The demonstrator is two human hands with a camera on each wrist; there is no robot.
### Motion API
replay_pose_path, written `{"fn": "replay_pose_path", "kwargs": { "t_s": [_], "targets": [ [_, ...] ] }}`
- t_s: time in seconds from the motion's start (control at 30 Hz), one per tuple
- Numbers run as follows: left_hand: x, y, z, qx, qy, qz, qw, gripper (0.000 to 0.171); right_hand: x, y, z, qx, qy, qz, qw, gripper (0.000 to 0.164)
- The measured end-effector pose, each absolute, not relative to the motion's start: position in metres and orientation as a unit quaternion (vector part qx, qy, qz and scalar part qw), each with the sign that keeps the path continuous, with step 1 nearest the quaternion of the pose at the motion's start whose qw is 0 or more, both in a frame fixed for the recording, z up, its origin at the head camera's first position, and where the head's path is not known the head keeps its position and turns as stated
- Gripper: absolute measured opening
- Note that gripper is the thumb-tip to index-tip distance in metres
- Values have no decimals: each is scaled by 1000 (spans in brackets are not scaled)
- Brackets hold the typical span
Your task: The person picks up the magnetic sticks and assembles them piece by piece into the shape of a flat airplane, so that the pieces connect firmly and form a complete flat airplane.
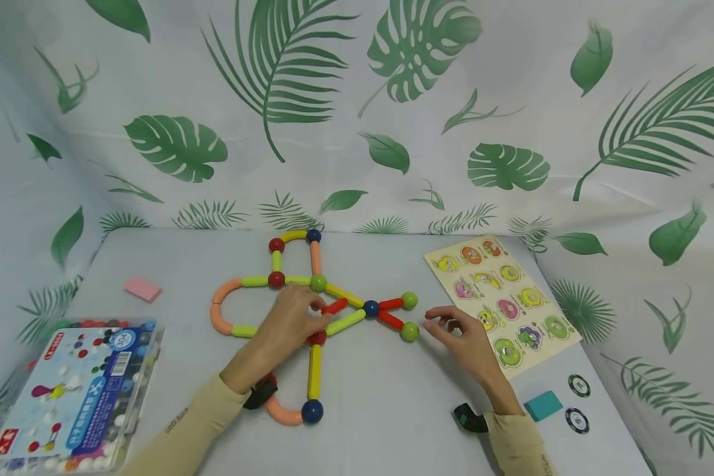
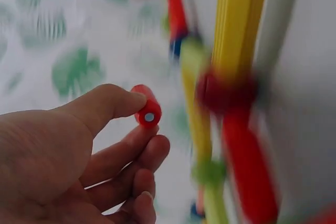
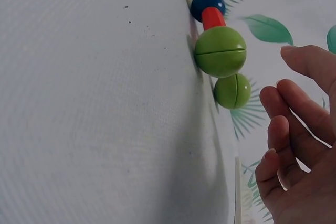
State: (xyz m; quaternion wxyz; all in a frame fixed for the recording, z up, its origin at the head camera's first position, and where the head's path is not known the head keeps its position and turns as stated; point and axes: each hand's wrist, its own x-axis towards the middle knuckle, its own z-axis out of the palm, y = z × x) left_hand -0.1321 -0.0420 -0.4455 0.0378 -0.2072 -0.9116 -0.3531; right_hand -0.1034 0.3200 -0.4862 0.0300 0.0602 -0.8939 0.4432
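Between thumb and fingertips, my left hand (image 1: 293, 316) pinches a short red magnetic rod (image 2: 147, 107), one metal-tipped end facing the wrist camera. That hand is over a flat figure of magnetic rods and balls, hiding part of its lower left. A blue ball (image 1: 371, 309) joins yellow and yellow-green rods to two red rods (image 1: 391, 320), which end in green balls (image 1: 410, 332). My right hand (image 1: 461, 334) holds nothing; its fingers are loosely bent just right of those green balls. In the right wrist view, its fingertips are apart from the near green ball (image 3: 220, 52).
A clear box (image 1: 143, 396) of magnetic pieces with a printed cover stands at the left, a pink block (image 1: 143, 289) beyond it. On the right lie a fruit picture board (image 1: 500, 301), a teal block (image 1: 543, 406) and two round chips (image 1: 577, 420). A leaf-print sheet (image 1: 333, 172) rises behind the table.
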Motion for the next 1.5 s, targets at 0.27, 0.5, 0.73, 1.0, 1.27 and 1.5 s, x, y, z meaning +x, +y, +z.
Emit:
{"fn": "replay_pose_path", "kwargs": {
  "t_s": [0.27,0.5,0.73,1.0,1.27,1.5],
  "targets": [
    [-97,-3,-460,-289,-908,-303,-22,15,-93,304,-459,64,-891,449,34,23],
    [-87,7,-471,-305,-909,-275,-67,15,-83,294,-444,67,-889,453,27,21],
    [-86,2,-466,-287,-907,-294,-90,20,-78,276,-446,89,-886,455,9,22],
    [-90,-30,-457,-249,-896,-365,-46,19,-80,258,-480,179,-874,452,-6,25],
    [-98,-69,-461,-205,-886,-415,25,21,-78,246,-492,215,-873,434,-55,31],
    [-103,-83,-459,-190,-894,-403,48,25,-78,233,-498,241,-872,418,-88,28]
  ]
}}
